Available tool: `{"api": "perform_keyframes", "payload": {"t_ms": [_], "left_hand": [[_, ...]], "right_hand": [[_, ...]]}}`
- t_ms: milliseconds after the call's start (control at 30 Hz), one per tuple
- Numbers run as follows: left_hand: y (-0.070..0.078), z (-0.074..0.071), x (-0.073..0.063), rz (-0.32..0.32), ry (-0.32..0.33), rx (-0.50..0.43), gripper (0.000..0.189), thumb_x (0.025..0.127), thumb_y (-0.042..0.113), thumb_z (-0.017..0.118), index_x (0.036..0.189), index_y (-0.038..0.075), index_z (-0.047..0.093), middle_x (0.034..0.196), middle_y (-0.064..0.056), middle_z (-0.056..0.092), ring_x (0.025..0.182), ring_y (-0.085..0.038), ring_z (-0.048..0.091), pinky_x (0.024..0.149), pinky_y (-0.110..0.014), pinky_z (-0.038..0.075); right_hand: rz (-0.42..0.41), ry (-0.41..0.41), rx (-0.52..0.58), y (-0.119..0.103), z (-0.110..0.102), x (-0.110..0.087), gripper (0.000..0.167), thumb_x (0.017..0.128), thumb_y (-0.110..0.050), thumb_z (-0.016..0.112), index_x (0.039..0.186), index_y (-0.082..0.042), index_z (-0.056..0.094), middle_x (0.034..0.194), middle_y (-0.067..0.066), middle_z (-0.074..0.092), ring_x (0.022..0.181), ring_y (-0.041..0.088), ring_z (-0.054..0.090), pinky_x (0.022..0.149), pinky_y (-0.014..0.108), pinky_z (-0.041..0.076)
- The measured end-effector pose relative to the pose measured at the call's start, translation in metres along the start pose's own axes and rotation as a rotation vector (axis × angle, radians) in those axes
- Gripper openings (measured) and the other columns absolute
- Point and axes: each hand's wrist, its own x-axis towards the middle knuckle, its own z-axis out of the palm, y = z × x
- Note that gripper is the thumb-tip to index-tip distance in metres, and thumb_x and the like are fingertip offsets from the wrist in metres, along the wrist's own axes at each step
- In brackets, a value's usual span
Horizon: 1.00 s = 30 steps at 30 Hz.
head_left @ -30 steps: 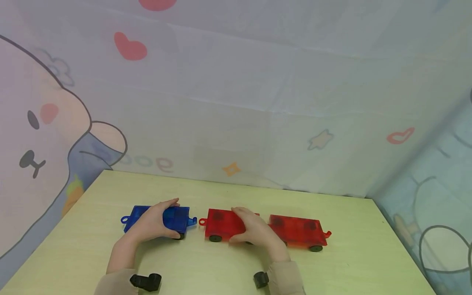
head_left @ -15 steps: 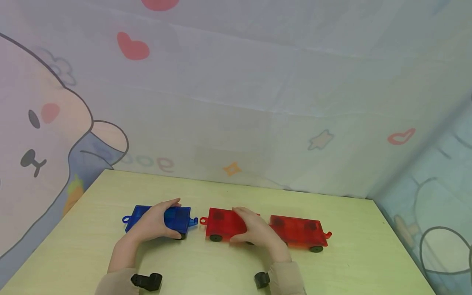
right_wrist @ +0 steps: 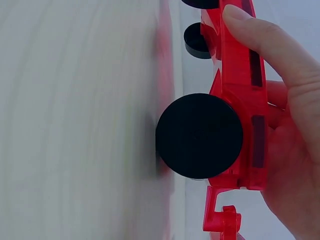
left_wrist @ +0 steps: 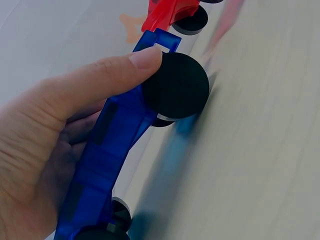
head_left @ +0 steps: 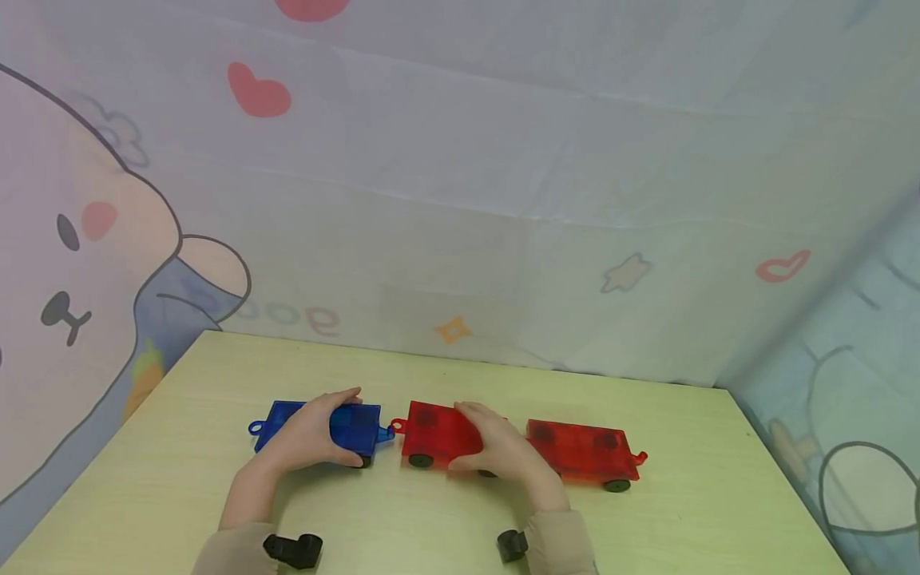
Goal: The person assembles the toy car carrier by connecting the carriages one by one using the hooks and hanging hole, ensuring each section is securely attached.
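My left hand (head_left: 312, 435) grips a translucent blue toy train car (head_left: 355, 430) across its sides, its thumb by a black wheel (left_wrist: 175, 85) in the left wrist view. On the blue car's right end a hook (head_left: 386, 434) overlaps the ring (head_left: 398, 426) of a translucent red train car (head_left: 431, 430). That red car is held by my right hand (head_left: 499, 447), thumb on the near side and fingers over the far side. Behind the right wrist stands a second red car (head_left: 585, 451). The right wrist view shows a red coupling (right_wrist: 222, 217) at the held car's end.
All the cars are in one row on a pale wooden table (head_left: 402, 527). A printed cloth (head_left: 460, 200) hangs right behind the table's back edge, and another stretch of cloth (head_left: 862, 383) borders the right side. Black cameras (head_left: 295, 551) sit on both wrists.
My left hand has moved the blue car a little to the right, bringing its hook up to the red ring. The held red car's left end has shifted slightly away from me.
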Motion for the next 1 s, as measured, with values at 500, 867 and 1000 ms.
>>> {"api": "perform_keyframes", "payload": {"t_ms": [500,867,1000], "left_hand": [[0.004,0.0051,0.0031,0.006,-0.008,0.0,0.102,0.066,0.035,0.091,0.147,0.0,0.039,0.139,-0.015,0.056,0.134,-0.043,0.044,0.104,-0.063,0.04],[0.0036,0.0058,0.0035,0.017,-0.005,0.0,0.102,0.066,0.035,0.09,0.147,0.0,0.04,0.139,-0.015,0.056,0.134,-0.042,0.044,0.104,-0.062,0.041],[0.003,0.0059,0.004,0.02,-0.005,0.001,0.102,0.066,0.034,0.09,0.147,0.0,0.039,0.139,-0.014,0.056,0.134,-0.042,0.044,0.105,-0.062,0.04]], "right_hand": [[-0.008,-0.006,0.001,-0.0022,-0.0009,-0.0012,0.083,0.081,-0.032,0.08,0.149,-0.005,0.04,0.152,0.014,0.041,0.141,0.034,0.037,0.112,0.052,0.037],[-0.016,-0.008,-0.004,-0.0024,-0.001,-0.0014,0.084,0.081,-0.033,0.08,0.149,-0.005,0.04,0.152,0.014,0.041,0.142,0.034,0.037,0.112,0.051,0.037],[-0.012,-0.011,-0.008,-0.0023,-0.0008,-0.0009,0.084,0.081,-0.033,0.08,0.149,-0.005,0.039,0.153,0.014,0.04,0.142,0.034,0.037,0.112,0.052,0.038]]}}
